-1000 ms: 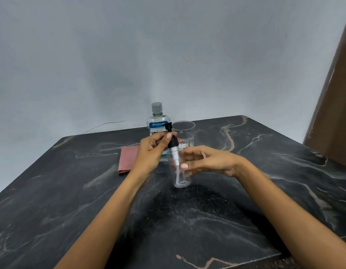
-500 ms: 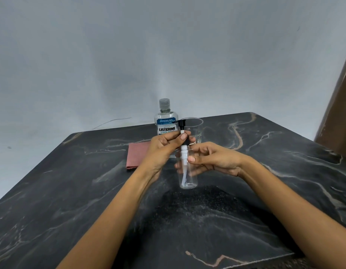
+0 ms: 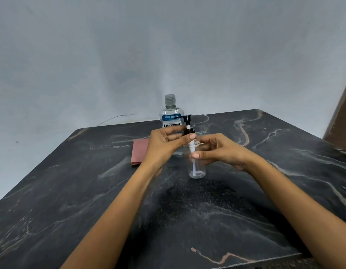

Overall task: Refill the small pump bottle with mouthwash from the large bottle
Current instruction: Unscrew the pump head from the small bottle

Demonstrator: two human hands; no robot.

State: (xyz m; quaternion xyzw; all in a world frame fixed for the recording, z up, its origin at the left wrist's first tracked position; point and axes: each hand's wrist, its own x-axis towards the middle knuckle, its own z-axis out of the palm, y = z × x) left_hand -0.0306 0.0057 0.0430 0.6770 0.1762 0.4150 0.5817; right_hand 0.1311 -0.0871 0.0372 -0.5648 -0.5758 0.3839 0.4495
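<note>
The small bottle (image 3: 197,167) stood upright on the dark marble table (image 3: 246,210), right at the middle, clear and all but empty. The right hand (image 3: 220,150) came in from the right, thumb (image 3: 196,155) pressed on the near side of the bottle's upper wall, the other fingers curled round the far side, so it was closed on the bottle. The forearm ran low across the table from the lower right, wrist just above the surface.

And up top, the pump (image 3: 188,125)! The left hand (image 3: 164,144) had it pinched at the black collar, thumb tip (image 3: 193,136) on the front, fingers wrapped behind. The collar sat clear above the bottle's neck, and the white stem and tube (image 3: 193,164) ran down through the mouth, the tube's end near the bottom inside the bottle. The pump leaned slightly, its black nozzle pointing left. The left forearm rose from the lower left, wrist bent so the hand came at the pump from the side.

Behind the hands, the large bottle (image 3: 170,113) stood upright at the table's far edge, cap (image 3: 170,99) on, clear liquid inside, blue label reading LISTERINE. Just beside it to the right stood a clear cup (image 3: 201,123), partly hidden by the pump. A pink cloth (image 3: 140,152) lay flat to the left, near the left hand.
</note>
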